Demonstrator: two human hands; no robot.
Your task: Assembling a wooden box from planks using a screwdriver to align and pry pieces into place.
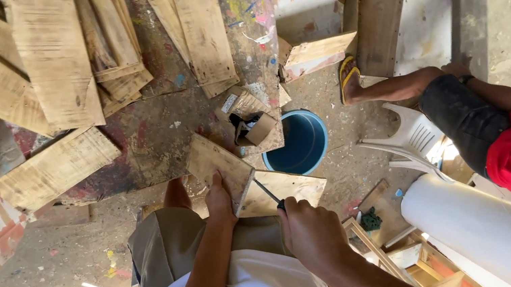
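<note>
Many rough planks (pixel 51 60) cover our paint-stained worktop (pixel 158 131). Near its edge, our left hand (pixel 219 200) presses flat on a stiff, light wooden board (pixel 222 169), best held along its edges. Our right hand (pixel 310 230) is closed around a thin dark tool (pixel 268 194) touching it.

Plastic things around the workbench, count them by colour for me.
Blue: 1, the bucket
White: 2, the chair and the big pipe
Total: 3
</note>
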